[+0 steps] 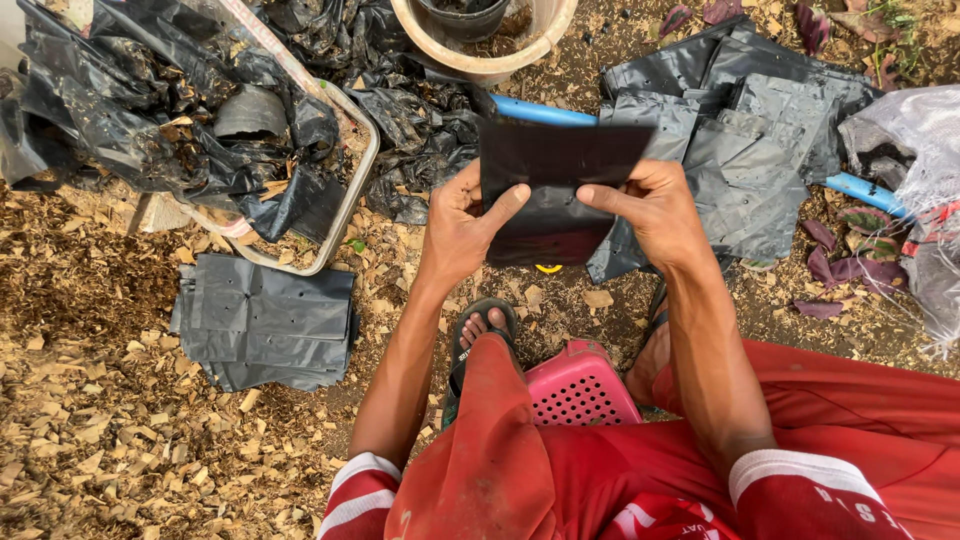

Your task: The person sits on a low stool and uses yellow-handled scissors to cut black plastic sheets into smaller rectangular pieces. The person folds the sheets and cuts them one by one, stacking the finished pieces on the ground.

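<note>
Above the wood-chip-strewn ground (100, 420), both hands hold one flat black plastic nursery bag (555, 190) up between them. At its lower left edge, the left hand (462, 228) pinches the bag with thumb laid across the front; the right hand (655, 205) clamps the right edge, thumb likewise on the front. Below the hands sits a pink perforated plastic stool (580, 388). To the left lies a neat stack of flat black bags (265, 320); a looser pile of grey-black bags (750, 130) lies to the right, over a blue pipe (540, 110).
</note>
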